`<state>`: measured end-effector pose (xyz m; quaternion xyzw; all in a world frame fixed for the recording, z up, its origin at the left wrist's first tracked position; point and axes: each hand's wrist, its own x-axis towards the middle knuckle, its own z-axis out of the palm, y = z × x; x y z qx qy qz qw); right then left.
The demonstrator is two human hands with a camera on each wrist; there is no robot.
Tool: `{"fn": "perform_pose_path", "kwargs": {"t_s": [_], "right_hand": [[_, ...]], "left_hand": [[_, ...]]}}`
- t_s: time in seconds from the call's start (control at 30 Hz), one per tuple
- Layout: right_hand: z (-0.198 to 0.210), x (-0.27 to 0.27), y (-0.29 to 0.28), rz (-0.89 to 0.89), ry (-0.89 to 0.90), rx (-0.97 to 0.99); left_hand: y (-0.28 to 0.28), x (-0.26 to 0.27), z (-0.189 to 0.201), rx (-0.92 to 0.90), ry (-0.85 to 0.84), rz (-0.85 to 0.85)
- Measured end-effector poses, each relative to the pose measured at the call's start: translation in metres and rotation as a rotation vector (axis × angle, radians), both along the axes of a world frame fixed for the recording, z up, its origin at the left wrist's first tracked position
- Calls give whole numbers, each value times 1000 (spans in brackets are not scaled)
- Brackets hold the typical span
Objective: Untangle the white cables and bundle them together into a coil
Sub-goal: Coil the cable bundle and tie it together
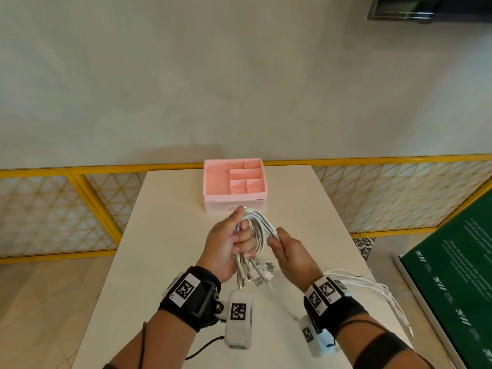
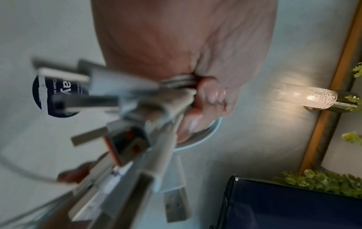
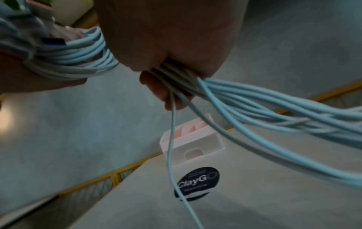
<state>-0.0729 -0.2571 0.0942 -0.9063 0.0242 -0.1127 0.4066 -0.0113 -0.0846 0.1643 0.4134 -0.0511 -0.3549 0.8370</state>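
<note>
Several white cables [image 1: 257, 222] arch in a loop between my two hands above the white table [image 1: 165, 235]. My left hand [image 1: 229, 242] grips one side of the loop in a fist, and a cluster of USB plugs [image 1: 257, 275] hangs below it; the plugs [image 2: 125, 139] fill the left wrist view, blurred. My right hand [image 1: 287, 249] grips the other side of the bundle [image 3: 176, 72]. From there the loose cable tails [image 1: 372, 286] trail right across the table to its edge. The right wrist view shows these strands [image 3: 274, 105] fanning out from my fist.
A pink divided organizer box [image 1: 234, 179] stands at the table's far end, just beyond the loop. A round dark sticker [image 3: 197, 181] lies on the tabletop before it. A yellow-framed lattice railing [image 1: 80, 209] runs behind the table, and a green board [image 1: 452, 288] stands at right.
</note>
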Motion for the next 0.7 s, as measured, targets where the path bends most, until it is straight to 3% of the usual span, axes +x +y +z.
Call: {"fn": "perform_pose_path", "kwargs": {"t_s": [0.17,0.23,0.5,0.6,0.7], "right_hand": [[3,5,16,65,142,488],[6,6,21,52,209,582],[10,9,21,-70,331,433],[10,8,24,-134,206,313],[3,0,25,-52,82,239]], "left_hand": [[5,2,11,-87,62,94],[8,4,13,-113,79,115],[17,8,22,-136,42,156],[18,10,23,-138,11,182],[16,11,24,-139,-5,195]]}}
